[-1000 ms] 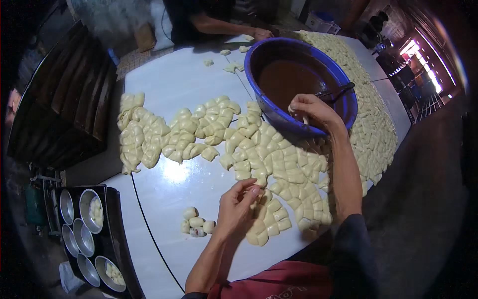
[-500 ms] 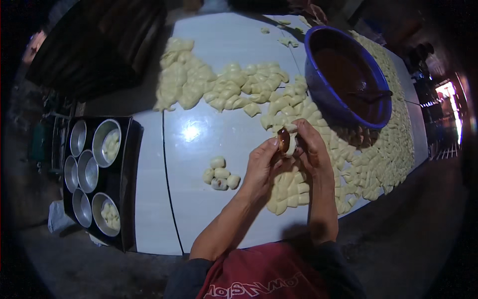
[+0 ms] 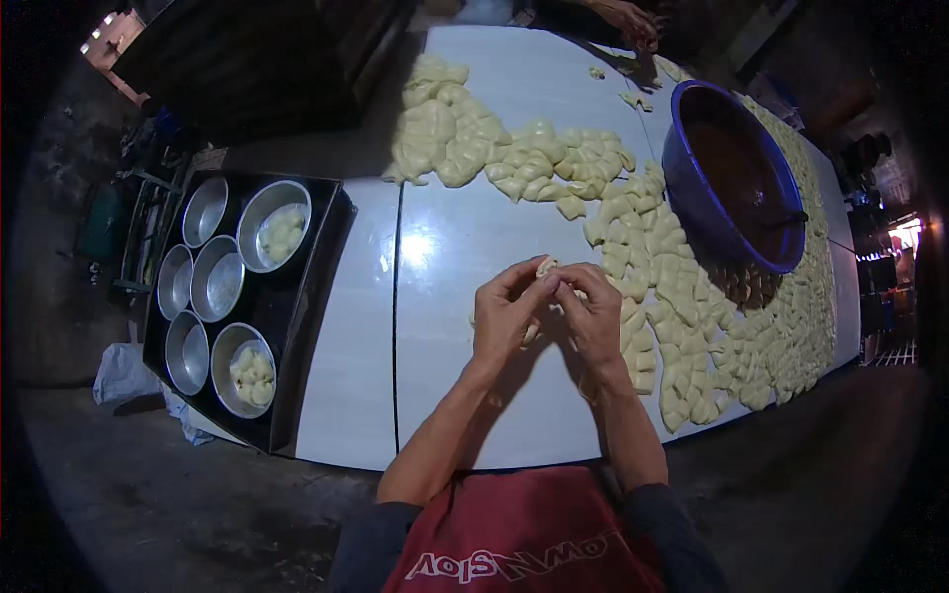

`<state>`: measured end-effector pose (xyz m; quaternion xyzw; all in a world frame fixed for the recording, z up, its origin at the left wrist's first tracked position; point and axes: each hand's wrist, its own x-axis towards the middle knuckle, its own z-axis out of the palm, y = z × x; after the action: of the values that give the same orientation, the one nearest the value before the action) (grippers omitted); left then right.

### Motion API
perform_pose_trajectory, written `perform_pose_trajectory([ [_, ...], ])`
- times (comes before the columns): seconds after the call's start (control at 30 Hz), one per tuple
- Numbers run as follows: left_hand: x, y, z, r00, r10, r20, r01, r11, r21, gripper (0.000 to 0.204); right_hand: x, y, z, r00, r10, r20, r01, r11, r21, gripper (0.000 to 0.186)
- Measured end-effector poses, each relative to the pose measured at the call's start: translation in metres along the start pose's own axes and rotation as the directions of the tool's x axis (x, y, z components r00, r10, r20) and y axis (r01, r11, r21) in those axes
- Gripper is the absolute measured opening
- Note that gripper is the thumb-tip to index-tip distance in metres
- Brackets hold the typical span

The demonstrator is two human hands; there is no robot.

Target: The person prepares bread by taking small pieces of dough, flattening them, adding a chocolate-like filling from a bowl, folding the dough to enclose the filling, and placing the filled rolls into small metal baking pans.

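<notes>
Both hands meet over the white table (image 3: 348, 336), fingertips pinched together around a small piece of pale dough (image 3: 547, 266). My left hand (image 3: 509, 314) grips it from the left and my right hand (image 3: 593, 321) from the right. Only the top of the dough shows between the fingers, and its brown filling is hidden. Beneath my hands lie small dough balls, mostly covered by them. Flat cut dough pieces (image 3: 682, 326) spread over the table just right of my right hand.
A blue-purple basin (image 3: 689, 203) of brown filling with a utensil stands among the dough at right. On the left, a black tray (image 3: 314, 296) holds several round metal pans, two with dough balls. More dough (image 3: 450, 128) lies farther back. Another person's hand (image 3: 633, 22) shows at the far edge.
My hands have closed the dough over the brown filling and now sit over the dough balls, left of the cut pieces. The view has shifted left. Another person's hand shows more at the far edge.
</notes>
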<state>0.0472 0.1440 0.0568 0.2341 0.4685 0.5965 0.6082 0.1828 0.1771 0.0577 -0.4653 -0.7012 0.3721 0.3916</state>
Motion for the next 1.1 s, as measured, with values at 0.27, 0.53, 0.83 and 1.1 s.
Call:
perform_pose_trajectory([
  [0.27,0.015,0.029,-0.036,0.968,-0.194,0.16,0.175,0.976,0.126,0.035,-0.014,-0.015,-0.003,0.98,-0.034,0.198,-0.009,0.977,0.211,0.03],
  [0.53,-0.008,0.014,-0.037,0.958,-0.151,0.245,0.142,0.988,0.057,0.031,-0.027,-0.006,0.024,0.988,-0.101,-0.117,0.135,0.931,0.338,0.023],
  [0.83,-0.03,0.01,-0.018,0.973,-0.011,0.229,-0.018,0.992,0.128,0.032,-0.029,0.0,0.034,0.919,-0.149,-0.366,0.197,0.976,0.097,0.016],
  [1.1,-0.033,-0.007,-0.019,0.99,-0.049,0.133,0.056,0.997,-0.047,0.031,-0.035,0.002,0.036,0.872,-0.346,-0.345,0.299,0.936,-0.185,0.013],
])
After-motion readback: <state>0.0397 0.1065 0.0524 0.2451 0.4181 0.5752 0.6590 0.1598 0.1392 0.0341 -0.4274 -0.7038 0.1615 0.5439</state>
